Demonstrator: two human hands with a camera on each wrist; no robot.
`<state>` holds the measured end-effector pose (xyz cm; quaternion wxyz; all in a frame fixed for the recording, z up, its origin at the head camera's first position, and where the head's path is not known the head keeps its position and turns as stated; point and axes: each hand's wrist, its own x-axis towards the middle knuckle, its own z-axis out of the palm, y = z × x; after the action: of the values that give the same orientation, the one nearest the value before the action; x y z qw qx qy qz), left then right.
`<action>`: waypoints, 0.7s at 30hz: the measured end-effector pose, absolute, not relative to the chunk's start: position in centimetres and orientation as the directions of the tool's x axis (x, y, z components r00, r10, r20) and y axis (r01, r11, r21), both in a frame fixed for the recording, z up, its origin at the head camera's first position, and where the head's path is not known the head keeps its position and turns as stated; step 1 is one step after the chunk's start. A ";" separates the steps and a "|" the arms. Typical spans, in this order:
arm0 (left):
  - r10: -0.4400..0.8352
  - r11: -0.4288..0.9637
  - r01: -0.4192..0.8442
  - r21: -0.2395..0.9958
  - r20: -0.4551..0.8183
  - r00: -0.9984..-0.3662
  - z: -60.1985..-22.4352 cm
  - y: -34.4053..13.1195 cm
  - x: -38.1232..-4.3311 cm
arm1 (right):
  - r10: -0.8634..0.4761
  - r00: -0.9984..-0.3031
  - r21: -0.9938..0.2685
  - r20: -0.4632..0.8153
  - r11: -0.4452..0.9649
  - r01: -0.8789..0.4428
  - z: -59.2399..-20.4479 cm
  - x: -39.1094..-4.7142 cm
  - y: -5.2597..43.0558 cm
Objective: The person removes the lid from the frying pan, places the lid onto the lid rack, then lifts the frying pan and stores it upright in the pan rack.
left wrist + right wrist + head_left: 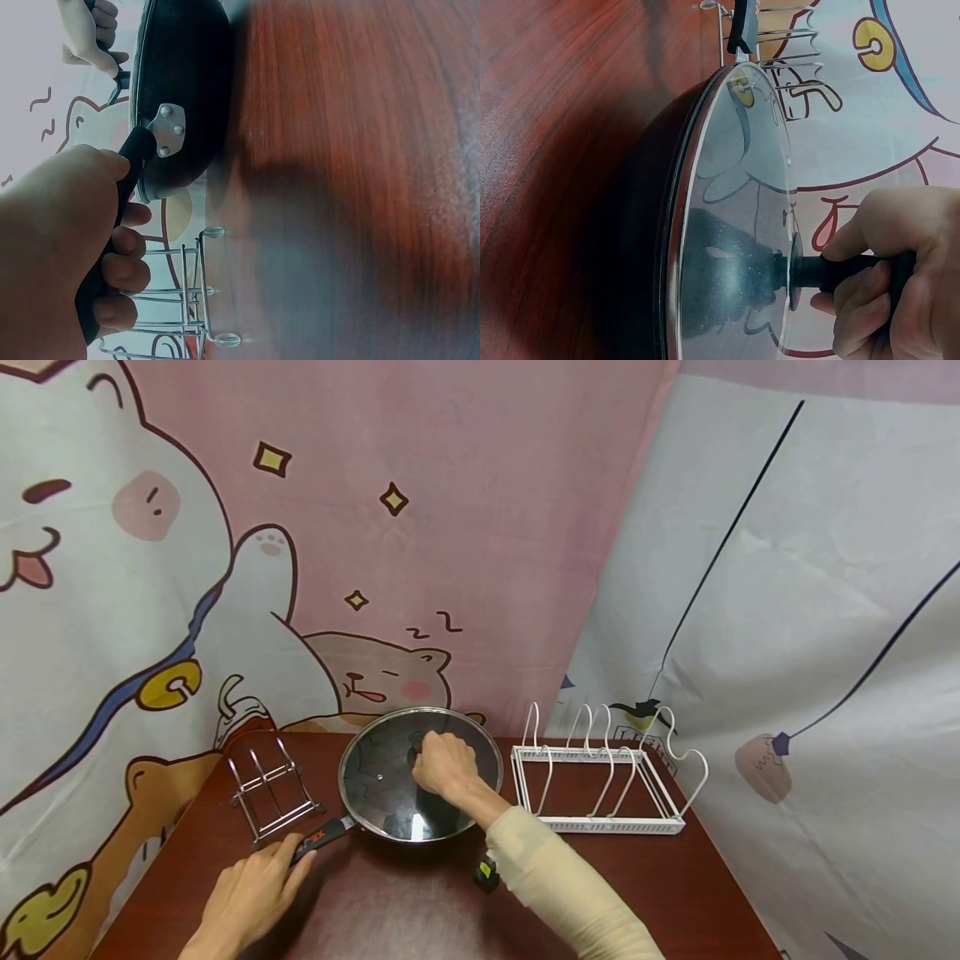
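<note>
My left hand [251,891] reaches toward 2 o'clock, fingers wrapped round the black pan handle [322,837]. Handle's long axis runs out to 8 o'clock from the deep frying pan [196,71]; pan sits at 2 o'clock of those fingers, glass lid [382,789] on its rim. Right forearm slants toward 10 o'clock, my right hand [448,764] gripping the black lid knob [832,271].

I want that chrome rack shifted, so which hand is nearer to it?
Left: the left hand grips the pan handle just in front of the chrome rack; the right hand holds the lid knob, farther to the right.
</note>
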<state>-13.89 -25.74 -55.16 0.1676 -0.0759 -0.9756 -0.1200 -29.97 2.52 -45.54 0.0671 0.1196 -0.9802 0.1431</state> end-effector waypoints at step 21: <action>0.107 0.958 0.188 0.217 0.337 -0.935 -55.0 -25.6 -13.9 | -0.230 -0.960 -0.279 0.161 0.922 -0.268 -45.6 -30.1 2.8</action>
<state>-13.86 -25.62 -55.03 0.1633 -0.0755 -0.9759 -0.1239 -30.05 2.80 -45.63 0.0629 0.1272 -0.9783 0.1509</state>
